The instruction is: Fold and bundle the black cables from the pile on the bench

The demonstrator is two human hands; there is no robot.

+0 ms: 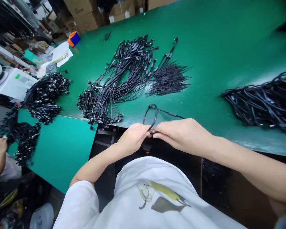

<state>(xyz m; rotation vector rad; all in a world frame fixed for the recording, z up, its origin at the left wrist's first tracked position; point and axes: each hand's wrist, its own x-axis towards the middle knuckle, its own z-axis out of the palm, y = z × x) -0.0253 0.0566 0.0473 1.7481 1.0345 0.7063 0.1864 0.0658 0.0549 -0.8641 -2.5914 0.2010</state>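
My left hand (132, 138) and my right hand (181, 133) meet at the near edge of the green table (205, 38). Both pinch a thin black cable (150, 115) that is bent into a small loop just beyond my fingertips. Its free end runs right along the table top. A large pile of loose black cables with connectors (119, 82) lies straight ahead, and a fan of short black ties (169, 78) lies beside it.
A heap of coiled black cables (264, 101) lies at the right. More cable bundles (44, 95) lie at the left, on a lower green surface. Another person's hand (0, 144) works at the far left. Cardboard boxes (85, 14) stand beyond the table.
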